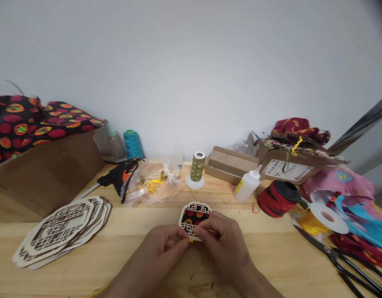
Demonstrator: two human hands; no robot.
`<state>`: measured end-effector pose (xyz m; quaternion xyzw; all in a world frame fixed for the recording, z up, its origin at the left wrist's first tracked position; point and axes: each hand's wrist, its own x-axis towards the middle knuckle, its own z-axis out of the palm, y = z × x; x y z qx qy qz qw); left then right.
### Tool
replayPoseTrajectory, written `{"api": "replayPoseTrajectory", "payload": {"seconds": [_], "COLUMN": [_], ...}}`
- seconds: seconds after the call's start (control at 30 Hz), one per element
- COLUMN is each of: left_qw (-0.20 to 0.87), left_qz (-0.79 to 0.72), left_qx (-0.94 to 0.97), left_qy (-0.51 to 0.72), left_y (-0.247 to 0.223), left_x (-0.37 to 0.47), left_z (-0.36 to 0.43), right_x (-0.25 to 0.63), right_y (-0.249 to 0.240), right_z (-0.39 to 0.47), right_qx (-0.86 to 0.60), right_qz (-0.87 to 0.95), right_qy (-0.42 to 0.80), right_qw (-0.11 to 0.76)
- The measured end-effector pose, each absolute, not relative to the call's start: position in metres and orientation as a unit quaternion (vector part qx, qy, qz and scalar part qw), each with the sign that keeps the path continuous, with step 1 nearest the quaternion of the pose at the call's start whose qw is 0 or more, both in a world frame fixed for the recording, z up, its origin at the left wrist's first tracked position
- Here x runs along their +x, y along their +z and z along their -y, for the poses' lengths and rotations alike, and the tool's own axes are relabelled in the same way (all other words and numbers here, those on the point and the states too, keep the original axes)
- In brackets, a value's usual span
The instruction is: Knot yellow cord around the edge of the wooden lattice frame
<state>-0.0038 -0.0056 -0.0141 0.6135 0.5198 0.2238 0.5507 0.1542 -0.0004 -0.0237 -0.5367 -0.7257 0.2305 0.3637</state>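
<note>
A small pale wooden lattice panel lies in front of me, with black, red-patterned fabric showing through its middle. A bit of yellow cord is knotted at its near edge. My left hand is closed in a pinch on the cord, just left of the knot. At the panel's lower right, my right hand also pinches the cord, its fingers covering that corner. Some cord shows between the right fingers. More yellow cord hangs by my left forearm.
Stacked lattice panels lie left, before a fabric-topped cardboard box. A glue gun, a plastic bag, a green thread spool and a glue bottle stand behind. Right are a red ribbon roll, a yellow cord spool and scissors.
</note>
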Motion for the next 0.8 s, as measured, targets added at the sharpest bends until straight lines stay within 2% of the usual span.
{"api": "replayPoseTrajectory", "payload": {"seconds": [0.3,0.8], "left_qw": [0.599,0.539], "left_qz": [-0.52,-0.526], "left_qx": [0.561,0.611], "left_qy": [0.238,0.243], "left_y": [-0.0127,-0.0094], "left_x": [-0.0045,-0.0031], "left_z": [0.0029,0.003], "right_x": [0.1575,0.1555], "right_y": [-0.0261,-0.0234], "right_z": [-0.0007,0.0003], "right_qx": [-0.511,-0.513], "right_qz": [0.735,0.742], "right_qy": [0.253,0.231], "right_qw": [0.366,0.365]}}
